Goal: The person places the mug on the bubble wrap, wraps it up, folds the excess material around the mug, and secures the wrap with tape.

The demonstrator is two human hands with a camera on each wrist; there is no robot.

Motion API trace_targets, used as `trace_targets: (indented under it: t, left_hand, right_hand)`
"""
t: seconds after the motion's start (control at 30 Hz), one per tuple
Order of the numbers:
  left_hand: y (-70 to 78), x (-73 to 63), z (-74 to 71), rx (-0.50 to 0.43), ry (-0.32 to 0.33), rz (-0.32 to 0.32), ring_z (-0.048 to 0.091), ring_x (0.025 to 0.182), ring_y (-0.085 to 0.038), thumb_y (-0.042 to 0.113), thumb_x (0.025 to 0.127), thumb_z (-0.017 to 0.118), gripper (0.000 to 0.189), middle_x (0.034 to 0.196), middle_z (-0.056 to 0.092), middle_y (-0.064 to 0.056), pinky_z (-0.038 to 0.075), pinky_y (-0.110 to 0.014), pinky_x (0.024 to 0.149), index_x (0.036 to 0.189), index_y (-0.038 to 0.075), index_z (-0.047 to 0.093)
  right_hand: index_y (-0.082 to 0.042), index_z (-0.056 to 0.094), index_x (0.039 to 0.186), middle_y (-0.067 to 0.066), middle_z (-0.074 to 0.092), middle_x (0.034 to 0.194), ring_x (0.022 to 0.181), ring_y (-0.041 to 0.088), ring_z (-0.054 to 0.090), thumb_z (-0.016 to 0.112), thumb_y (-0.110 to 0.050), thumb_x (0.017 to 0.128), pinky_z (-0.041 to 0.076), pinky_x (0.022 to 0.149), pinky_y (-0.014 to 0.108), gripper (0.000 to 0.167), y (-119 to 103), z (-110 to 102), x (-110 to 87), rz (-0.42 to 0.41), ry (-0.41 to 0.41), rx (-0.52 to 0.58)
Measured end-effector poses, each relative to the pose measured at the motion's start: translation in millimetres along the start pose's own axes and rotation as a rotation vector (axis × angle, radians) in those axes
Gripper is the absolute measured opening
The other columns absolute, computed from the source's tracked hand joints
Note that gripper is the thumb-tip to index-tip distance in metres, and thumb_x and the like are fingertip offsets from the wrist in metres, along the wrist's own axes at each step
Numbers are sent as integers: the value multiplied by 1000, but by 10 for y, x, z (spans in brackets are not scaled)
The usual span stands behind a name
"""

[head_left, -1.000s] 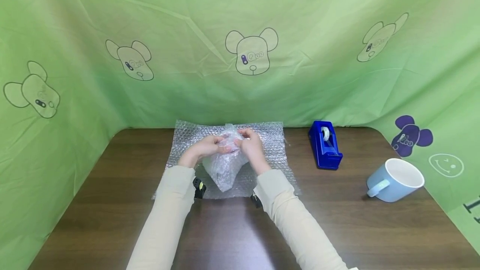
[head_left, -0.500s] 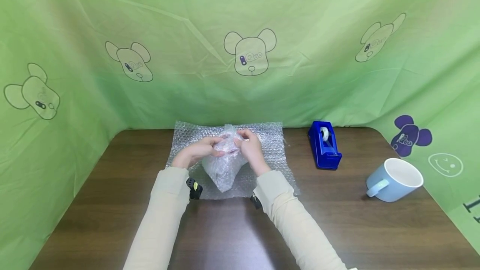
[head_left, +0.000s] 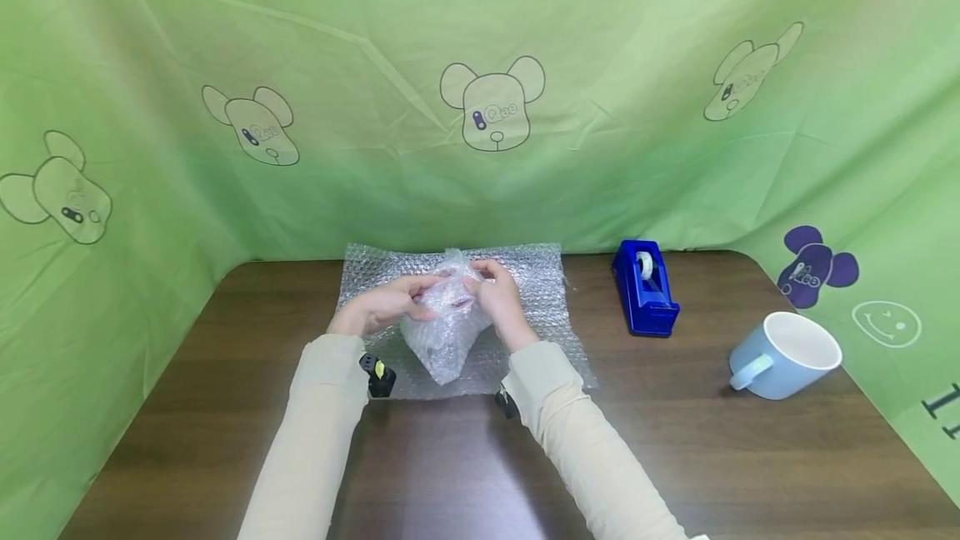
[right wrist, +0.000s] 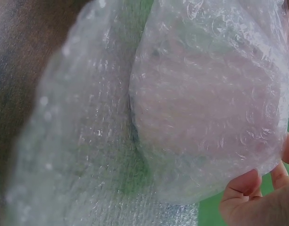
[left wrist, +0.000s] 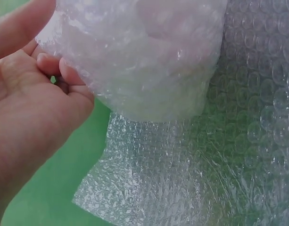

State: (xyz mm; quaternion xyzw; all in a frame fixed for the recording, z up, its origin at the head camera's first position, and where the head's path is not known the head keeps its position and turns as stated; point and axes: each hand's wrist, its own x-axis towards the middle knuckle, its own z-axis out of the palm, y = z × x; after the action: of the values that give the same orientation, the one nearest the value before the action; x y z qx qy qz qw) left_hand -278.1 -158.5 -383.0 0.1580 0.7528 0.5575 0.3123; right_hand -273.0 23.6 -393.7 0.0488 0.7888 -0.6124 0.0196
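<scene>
A bundle of clear bubble wrap (head_left: 444, 342) stands on a flat bubble wrap sheet (head_left: 536, 290) at the back middle of the table. Through its layers, a pale pinkish shape shows in both wrist views; its kind cannot be made out. My left hand (head_left: 386, 303) holds the bundle's upper left edge between thumb and fingers. In the left wrist view, the fingers (left wrist: 71, 75) curl at the edge of the wrap. My right hand (head_left: 498, 297) pinches the top right of the bundle, and its thumb (right wrist: 243, 183) presses on the wrap in the right wrist view.
A blue tape dispenser (head_left: 647, 290) with a tape roll stands at the back right. Nearer the right edge is a light blue mug (head_left: 783, 357), handle toward the left. A green cloth (head_left: 360, 182) surrounds the wooden table (head_left: 427, 473) at the back and sides.
My left hand and wrist have shifted to the left, and its thumb has moved leftward along the wrap. The right hand keeps its hold at the top right. The view has turned slightly.
</scene>
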Motion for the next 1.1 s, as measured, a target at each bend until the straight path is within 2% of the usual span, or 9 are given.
trace_targets:
  t: [0.13,0.23,0.33,0.43,0.53,0.67,0.77,0.93,1.1]
  left_hand:
    - [-15,6,-11,-4,-11,8,22,143,-41,-13,85,49,77,161,5,-19,23,-53,117,152,3,16]
    - [-11,3,0,9,7,18,28,140,-40,-14,84,49,77,160,7,-19,31,-48,114,152,3,17]
    - [10,-1,29,56,63,22,45,125,-34,-15,82,51,76,159,15,-21,48,-35,99,150,2,22]
    - [37,-12,59,122,125,17,51,109,-25,-15,80,54,75,156,24,-22,51,-23,79,148,2,29]
    - [38,-33,86,176,188,0,52,108,-26,-13,81,57,72,154,29,-21,52,-25,80,147,6,35]
    - [19,-60,152,224,292,20,52,88,-21,-11,80,61,70,120,55,-20,49,-23,70,144,8,41]
    - [-25,-77,232,225,401,71,42,76,-13,-10,79,64,67,96,52,-11,41,-18,61,141,6,44]
    - [-124,-122,408,201,601,80,51,94,-19,-3,82,66,61,114,58,-16,49,-26,79,138,12,50]
    - [-189,-148,502,144,671,87,50,117,-33,-2,86,62,56,135,52,-21,46,-44,101,139,12,50]
  right_hand:
    - [-4,57,126,19,54,130,118,35,52,60,-7,89,46,99,44,38,-4,-2,-5,-10,0,7]
    - [-3,58,126,19,55,129,117,35,52,60,-7,89,46,99,44,37,-4,-3,-8,-18,6,11]
    - [-3,58,125,18,56,129,117,35,53,60,-6,88,47,98,44,37,-1,-3,-7,-16,10,17]
    - [-5,58,125,18,56,130,117,34,53,61,-7,88,47,97,44,37,3,1,-9,-12,14,19]
    - [-6,60,124,17,55,131,120,35,51,61,-8,88,47,97,44,36,20,11,-4,-9,22,12]
    - [-7,60,123,17,54,133,122,35,50,61,-9,88,46,98,45,35,40,17,2,-5,23,14]
    - [-7,59,125,17,55,132,120,35,51,61,-9,88,46,99,45,36,40,10,-1,-6,23,10]
    - [-6,59,125,17,56,130,117,35,53,61,-9,88,47,97,45,37,39,1,-8,-15,30,-3]
    - [-5,60,124,18,57,128,116,35,54,61,-8,88,48,97,44,36,45,8,-12,-26,27,8]
